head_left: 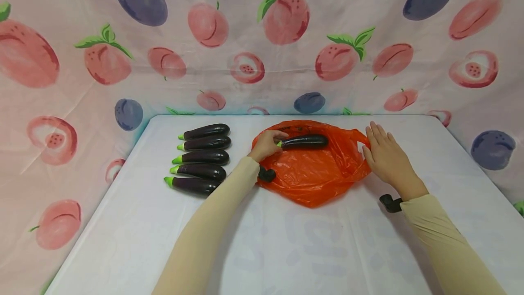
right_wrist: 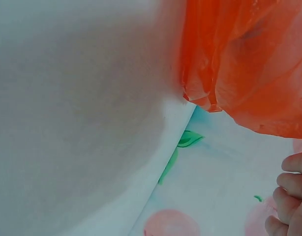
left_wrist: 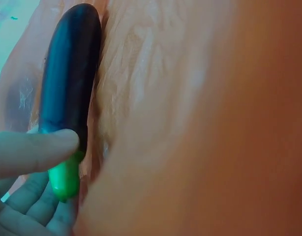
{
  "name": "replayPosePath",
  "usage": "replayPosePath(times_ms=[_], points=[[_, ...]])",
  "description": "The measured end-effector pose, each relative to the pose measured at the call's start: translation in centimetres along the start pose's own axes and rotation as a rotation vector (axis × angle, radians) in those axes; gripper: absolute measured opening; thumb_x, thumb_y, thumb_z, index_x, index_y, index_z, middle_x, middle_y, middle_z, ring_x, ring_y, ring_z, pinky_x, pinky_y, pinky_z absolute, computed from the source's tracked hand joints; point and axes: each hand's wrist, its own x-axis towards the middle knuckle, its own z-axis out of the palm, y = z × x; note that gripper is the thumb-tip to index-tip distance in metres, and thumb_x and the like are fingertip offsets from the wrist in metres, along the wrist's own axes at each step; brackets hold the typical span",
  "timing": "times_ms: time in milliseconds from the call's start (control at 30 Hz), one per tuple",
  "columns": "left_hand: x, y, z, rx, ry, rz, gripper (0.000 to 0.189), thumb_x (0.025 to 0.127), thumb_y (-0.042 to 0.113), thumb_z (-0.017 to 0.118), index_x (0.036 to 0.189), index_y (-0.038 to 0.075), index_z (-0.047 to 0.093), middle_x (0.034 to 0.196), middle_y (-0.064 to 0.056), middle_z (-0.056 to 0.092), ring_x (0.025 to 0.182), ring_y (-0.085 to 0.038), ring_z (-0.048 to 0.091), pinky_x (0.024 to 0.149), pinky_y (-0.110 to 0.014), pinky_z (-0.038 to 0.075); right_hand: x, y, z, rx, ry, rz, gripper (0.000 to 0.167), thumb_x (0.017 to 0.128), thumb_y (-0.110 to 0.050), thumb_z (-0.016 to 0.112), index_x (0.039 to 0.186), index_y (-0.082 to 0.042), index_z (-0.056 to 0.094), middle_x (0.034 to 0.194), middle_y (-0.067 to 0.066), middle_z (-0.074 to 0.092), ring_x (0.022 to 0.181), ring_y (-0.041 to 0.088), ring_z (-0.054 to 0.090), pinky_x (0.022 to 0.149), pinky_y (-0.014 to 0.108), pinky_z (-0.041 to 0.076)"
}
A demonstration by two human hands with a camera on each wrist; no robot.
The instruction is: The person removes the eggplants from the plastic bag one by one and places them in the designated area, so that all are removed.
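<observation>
An orange-red plastic bag point(head_left: 309, 179) lies spread on the table, with its handle side to the right. Over it, my left hand point(head_left: 265, 145) grips a dark purple eggplant point(head_left: 307, 141) by the green stem end, which points left. In the left wrist view the thumb lies across the eggplant point(left_wrist: 70, 73) just above its green cap. My right hand point(head_left: 386, 156) is at the bag's right edge by the handle, fingers extended and the thumb against the plastic. Only the fingertips of the right hand point(right_wrist: 291, 201) show in the right wrist view, below the bag point(right_wrist: 259, 64).
Several more eggplants point(head_left: 200, 157) lie in a column on the left of the white table point(head_left: 311, 249), green ends to the left. A fruit-patterned cloth point(head_left: 241, 26) hangs behind the table. Black wrist-worn devices point(head_left: 390, 203) sit by both sleeves.
</observation>
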Motion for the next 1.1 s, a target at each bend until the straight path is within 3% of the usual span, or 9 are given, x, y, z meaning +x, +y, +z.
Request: replayPosePath(times_ms=[267,667,1100], points=[[-0.16,-0.24,-0.13,-0.093,0.019,0.019,0.039,0.087,-0.001,0.062,0.125,0.008,0.06,0.131,-0.01,0.057,0.119,-0.025,0.054,0.096,-0.034,0.049,-0.04,0.0,-0.05,0.021,-0.009,-0.001,0.06,0.1,-0.023,0.035,0.145,0.012,0.016,0.153,0.03,0.013,0.141,0.044,0.013,0.114,0.059,0.013],[-0.2,-0.32,-0.45,-0.162,0.064,-0.025,0.035,0.089,0.011,0.063,0.124,0.012,0.062,0.132,-0.007,0.057,0.121,-0.022,0.053,0.098,-0.034,0.048,-0.21,-0.34,-0.39,0.044,-0.011,0.003,0.059,0.101,-0.022,0.035,0.145,0.011,0.016,0.153,0.03,0.013,0.142,0.044,0.014,0.114,0.059,0.014],[-0.4,-0.47,-1.02,-0.272,0.092,-0.017,0.035,0.089,0.01,0.064,0.123,0.007,0.062,0.129,-0.008,0.06,0.12,-0.023,0.054,0.099,-0.036,0.047,-0.29,-0.39,-0.36,0.059,-0.031,0.029,0.06,0.101,-0.026,0.031,0.146,0.01,0.014,0.154,0.028,0.011,0.143,0.042,0.01,0.115,0.058,0.012]])
